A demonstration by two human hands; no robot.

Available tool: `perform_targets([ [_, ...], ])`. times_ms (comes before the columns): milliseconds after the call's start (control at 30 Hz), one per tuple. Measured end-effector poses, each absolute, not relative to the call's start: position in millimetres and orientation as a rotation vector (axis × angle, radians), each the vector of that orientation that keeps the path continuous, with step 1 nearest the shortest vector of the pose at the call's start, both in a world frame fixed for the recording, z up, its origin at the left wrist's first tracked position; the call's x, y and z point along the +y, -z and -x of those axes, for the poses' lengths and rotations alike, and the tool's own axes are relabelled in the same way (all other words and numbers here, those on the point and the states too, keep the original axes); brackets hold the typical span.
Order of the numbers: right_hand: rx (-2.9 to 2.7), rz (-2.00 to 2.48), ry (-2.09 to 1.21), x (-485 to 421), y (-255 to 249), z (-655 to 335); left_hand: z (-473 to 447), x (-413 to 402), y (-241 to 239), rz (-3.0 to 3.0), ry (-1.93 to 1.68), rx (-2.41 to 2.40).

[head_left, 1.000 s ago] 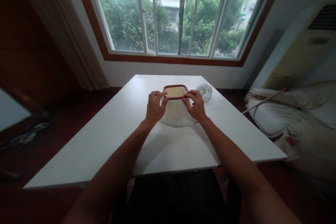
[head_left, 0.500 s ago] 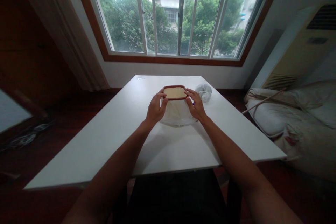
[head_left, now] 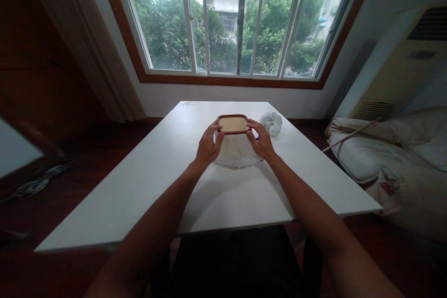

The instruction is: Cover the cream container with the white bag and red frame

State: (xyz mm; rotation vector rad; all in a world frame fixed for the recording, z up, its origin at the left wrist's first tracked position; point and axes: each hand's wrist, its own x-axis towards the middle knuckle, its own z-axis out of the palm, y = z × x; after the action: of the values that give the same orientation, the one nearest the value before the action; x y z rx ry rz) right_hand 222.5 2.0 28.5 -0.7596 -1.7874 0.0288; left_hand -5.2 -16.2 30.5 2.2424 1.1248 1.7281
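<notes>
Both hands grip a small embroidery hoop (head_left: pixel 233 125), a rounded rectangle with a reddish-brown rim and pale cream cloth stretched inside. At its left end, my left hand (head_left: pixel 209 143) closes on the rim, thumb along the near side and fingers behind. My right hand (head_left: pixel 259 139) holds the opposite end in the same way. Thin, whitish loose cloth (head_left: pixel 237 151) spreads out below the hoop, between the wrists and over the table. By the right thumb, a tiny purple bit (head_left: pixel 258 138) shows, too small to name.
A crumpled whitish translucent bundle (head_left: pixel 271 123) lies just beyond my right hand on the white table (head_left: pixel 146 177). Right of the table stands a covered seat (head_left: pixel 366 149) with a thin stick (head_left: pixel 349 135) across it. A window (head_left: pixel 230 23) is behind.
My hands and the hoop keep nearly the same place. The whole view has shifted very slightly, and slightly more of the purple bit shows by my right thumb.
</notes>
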Motion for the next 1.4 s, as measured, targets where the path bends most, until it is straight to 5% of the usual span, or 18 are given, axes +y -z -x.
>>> perform_targets([
  [1400,-1.818,0.734,-0.202,9.2,-23.8,-231.0,7.1,-8.2,-27.9,-2.073,-1.754,1.171],
])
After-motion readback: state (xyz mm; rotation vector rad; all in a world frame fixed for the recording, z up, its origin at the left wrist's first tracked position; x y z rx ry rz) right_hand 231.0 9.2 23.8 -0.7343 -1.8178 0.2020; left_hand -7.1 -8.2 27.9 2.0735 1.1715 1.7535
